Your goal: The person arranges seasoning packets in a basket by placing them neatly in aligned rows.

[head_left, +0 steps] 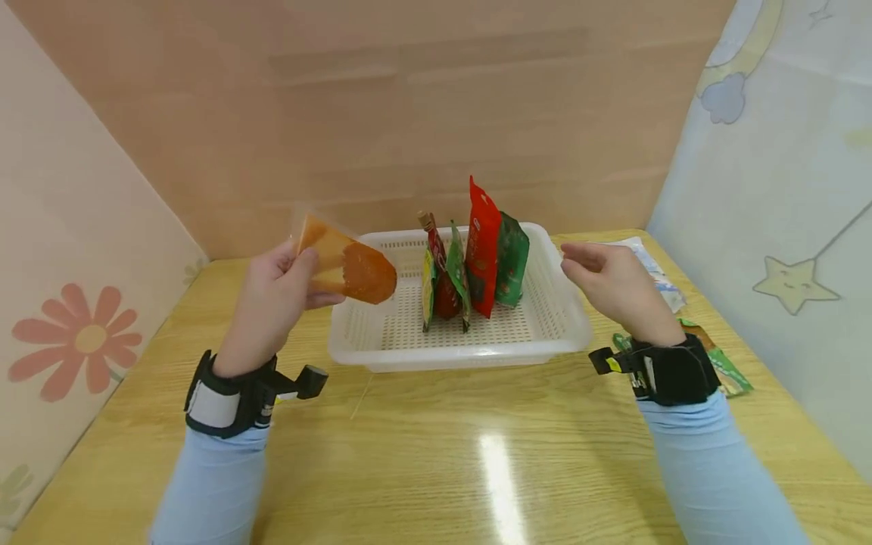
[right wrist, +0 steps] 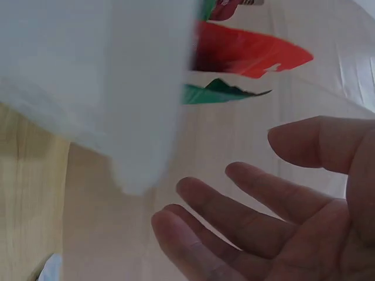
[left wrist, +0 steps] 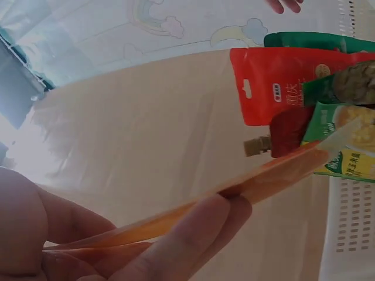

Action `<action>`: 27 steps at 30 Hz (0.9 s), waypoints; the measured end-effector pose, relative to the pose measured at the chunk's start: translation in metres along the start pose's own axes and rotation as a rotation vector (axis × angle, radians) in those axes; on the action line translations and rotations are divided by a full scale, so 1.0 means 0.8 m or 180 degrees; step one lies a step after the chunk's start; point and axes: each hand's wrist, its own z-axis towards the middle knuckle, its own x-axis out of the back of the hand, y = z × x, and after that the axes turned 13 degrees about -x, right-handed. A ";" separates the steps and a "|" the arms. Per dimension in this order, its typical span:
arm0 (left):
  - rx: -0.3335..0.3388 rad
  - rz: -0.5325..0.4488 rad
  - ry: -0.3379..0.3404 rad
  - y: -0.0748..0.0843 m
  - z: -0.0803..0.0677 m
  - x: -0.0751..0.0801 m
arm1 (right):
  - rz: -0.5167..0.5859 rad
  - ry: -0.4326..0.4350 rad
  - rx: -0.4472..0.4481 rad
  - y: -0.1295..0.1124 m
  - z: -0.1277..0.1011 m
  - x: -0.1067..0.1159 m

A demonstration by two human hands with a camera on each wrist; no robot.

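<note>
My left hand [head_left: 278, 288] pinches a clear, flat packet with orange-red contents [head_left: 369, 272] between thumb and fingers, above the left end of a white plastic basket [head_left: 456, 354]. In the left wrist view the packet [left wrist: 275, 175] appears edge-on. Just past the basket's right rim, my right hand [head_left: 608, 281] hangs in the air with relaxed, parted fingers and holds nothing. Inside the basket several packages stand upright: a tall red pouch [head_left: 482, 253], a dark green pouch [head_left: 513, 261], a dark red pouch with a tan spout cap [left wrist: 256, 146], and slim green and yellow packets [head_left: 458, 265].
On the table [head_left: 436, 454], right of the basket, lies a green packet [head_left: 725, 363] partly behind my right wrist. Farther back is a white and blue packet [head_left: 654, 265]. A brown paper-like backdrop [head_left: 429, 113] and patterned side panels [head_left: 770, 212] surround the table.
</note>
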 end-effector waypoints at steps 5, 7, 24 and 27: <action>0.0375 0.0027 -0.0398 -0.024 0.030 -0.001 | -0.0305 -0.0203 -0.0272 0.020 0.019 -0.003; 0.0498 0.0095 -0.0561 -0.029 0.044 -0.006 | -0.0340 -0.0286 -0.0330 0.024 0.024 -0.007; 0.1185 0.0082 -0.0661 -0.076 0.117 -0.065 | -0.0383 -0.0204 -0.0463 0.025 0.031 -0.020; 0.1184 0.0122 -0.0593 -0.082 0.120 -0.074 | -0.0441 -0.0144 -0.0465 0.022 0.032 -0.023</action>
